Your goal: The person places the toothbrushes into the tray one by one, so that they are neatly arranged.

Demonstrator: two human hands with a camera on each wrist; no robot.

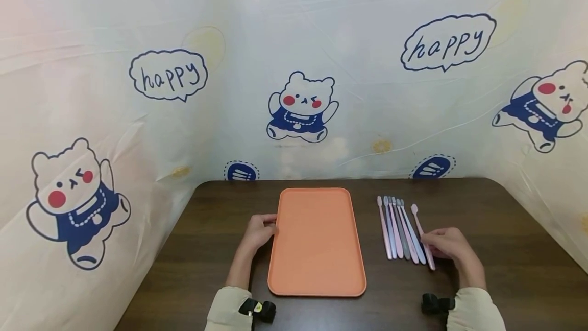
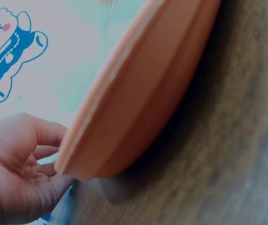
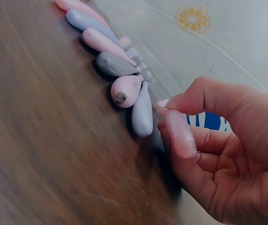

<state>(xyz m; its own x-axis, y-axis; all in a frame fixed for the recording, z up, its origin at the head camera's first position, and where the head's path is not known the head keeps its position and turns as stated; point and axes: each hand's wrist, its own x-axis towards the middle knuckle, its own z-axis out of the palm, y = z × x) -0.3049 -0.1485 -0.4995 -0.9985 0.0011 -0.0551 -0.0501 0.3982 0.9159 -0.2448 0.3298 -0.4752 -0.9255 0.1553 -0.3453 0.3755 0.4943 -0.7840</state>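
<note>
Orange plastic is what the left hand (image 1: 259, 230) deals with: its fingers curl onto the left long rim of the tray (image 1: 317, 269), which lies flat in the middle of the dark wooden tabletop (image 1: 505, 229). The left wrist view shows the fingertips (image 2: 54, 133) bent against that rim, thumb side below, a light steadying hold rather than a lift.

Right of the tray, apart from it, a row of toothbrushes (image 1: 399, 229) lies side by side, heads toward the far edge, handle ends toward the near edge. The right hand (image 1: 452, 249) is at the right end of that row, and its thumb and forefinger pinch the handle end of the outermost pink toothbrush (image 1: 419, 226), which sits a little splayed from the rest. From the right wrist view the fingertips (image 3: 176, 129) meet just beside the blue-grey handle tip next to it, so the pinch looks close to a neighbour.

To do this pick well, I judge the pinch should stay on the pink handle alone, taken from its outer side, and raised straight off the wood before any sideways travel, so the adjoining brushes are not dragged or rolled. Keeping the brush level would stop the head from dipping and catching. The left hand does best to hold the tray still and flat against the tabletop.
</note>
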